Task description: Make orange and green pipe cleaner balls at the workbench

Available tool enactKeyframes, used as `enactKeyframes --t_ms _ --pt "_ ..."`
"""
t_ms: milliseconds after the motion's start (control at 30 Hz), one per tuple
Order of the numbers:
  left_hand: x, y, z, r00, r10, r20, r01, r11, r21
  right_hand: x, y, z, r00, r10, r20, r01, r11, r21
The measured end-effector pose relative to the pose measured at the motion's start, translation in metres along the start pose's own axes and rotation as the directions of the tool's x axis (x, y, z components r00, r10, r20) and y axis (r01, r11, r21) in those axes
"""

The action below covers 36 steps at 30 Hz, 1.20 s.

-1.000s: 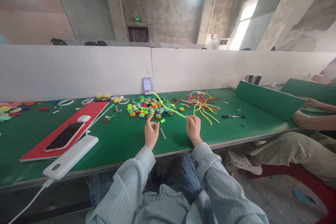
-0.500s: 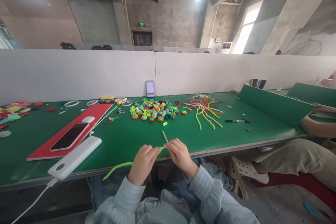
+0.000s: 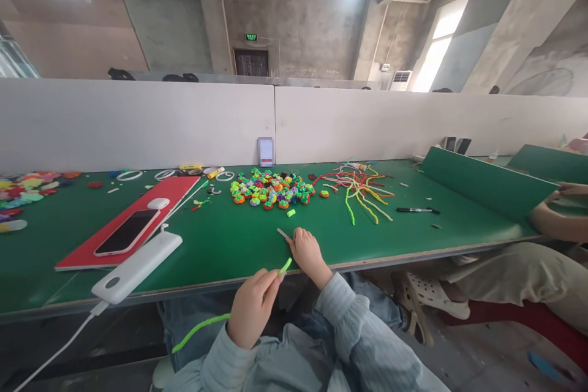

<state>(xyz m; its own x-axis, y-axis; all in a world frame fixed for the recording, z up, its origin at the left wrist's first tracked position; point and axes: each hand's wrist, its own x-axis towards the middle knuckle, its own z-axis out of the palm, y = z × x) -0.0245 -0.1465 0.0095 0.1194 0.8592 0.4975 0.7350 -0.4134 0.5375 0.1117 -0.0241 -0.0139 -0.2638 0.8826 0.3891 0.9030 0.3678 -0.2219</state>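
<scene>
A bright green fuzzy strand (image 3: 201, 329) runs through my left hand (image 3: 253, 306), which is closed on it just off the table's front edge. Its short end sticks up past my thumb and fingertip. My right hand (image 3: 309, 252) is closed at the table edge, with a thin pale stick (image 3: 283, 234) poking out to the upper left of its fingers. A short green piece (image 3: 291, 212) lies on the table beyond my hands. Behind it is a pile of small multicoloured fuzzy balls (image 3: 271, 188).
Loose coloured strands (image 3: 362, 193) and a black pen (image 3: 417, 210) lie to the right. On the left are a red folder (image 3: 87, 245), a phone (image 3: 127, 233) and a white power bank (image 3: 138, 267). Another person's arm (image 3: 558, 217) is at the far right, behind a green panel (image 3: 491, 187).
My hands have moved apart. My left hand has gone down with the green strand, and my right hand has let go of it and moved up over the table with the stick.
</scene>
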Motion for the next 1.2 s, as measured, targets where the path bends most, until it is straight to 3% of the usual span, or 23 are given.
enactKeyframes --t_ms 167,267,333,400,433,500,600,767,1000,1200 --pt "-0.004 0.002 0.001 0.984 -0.175 -0.030 0.163 0.959 -0.233 0.001 0.003 -0.009 0.998 -0.047 0.049 0.045 0.997 0.058" --pt "-0.004 0.002 0.000 0.944 -0.327 0.035 0.314 0.865 -0.391 -0.005 0.005 -0.021 0.992 -0.095 0.082 0.083 0.986 0.144" --pt "-0.001 0.003 0.000 0.928 -0.362 0.084 0.357 0.805 -0.475 -0.012 0.004 -0.033 0.987 -0.120 0.106 0.087 0.958 0.274" --pt "0.004 0.008 0.000 0.929 -0.356 0.099 0.353 0.774 -0.526 -0.022 -0.001 -0.046 0.983 -0.121 0.135 -0.004 0.729 0.684" --pt "0.007 0.011 0.001 0.932 -0.346 0.106 0.346 0.766 -0.542 -0.027 -0.004 -0.053 0.982 -0.107 0.153 -0.058 0.602 0.797" --pt "0.011 0.018 0.003 0.933 -0.335 0.130 0.347 0.746 -0.569 -0.037 -0.011 -0.064 0.980 -0.075 0.187 -0.139 0.420 0.897" --pt "0.015 0.026 0.009 0.935 -0.323 0.149 0.346 0.728 -0.591 -0.048 -0.022 -0.074 0.978 -0.017 0.209 -0.194 0.302 0.933" --pt "0.014 0.028 0.019 0.919 -0.356 0.169 0.379 0.678 -0.630 -0.054 -0.031 -0.078 0.975 0.010 0.224 -0.219 0.259 0.941" --pt "0.014 0.032 0.015 0.887 -0.355 0.297 0.438 0.439 -0.784 -0.055 -0.034 -0.086 0.973 -0.016 0.230 -0.217 0.276 0.936" --pt "0.014 0.034 0.011 0.875 -0.351 0.333 0.444 0.311 -0.840 -0.057 -0.032 -0.092 0.965 -0.034 0.260 -0.253 0.147 0.956"
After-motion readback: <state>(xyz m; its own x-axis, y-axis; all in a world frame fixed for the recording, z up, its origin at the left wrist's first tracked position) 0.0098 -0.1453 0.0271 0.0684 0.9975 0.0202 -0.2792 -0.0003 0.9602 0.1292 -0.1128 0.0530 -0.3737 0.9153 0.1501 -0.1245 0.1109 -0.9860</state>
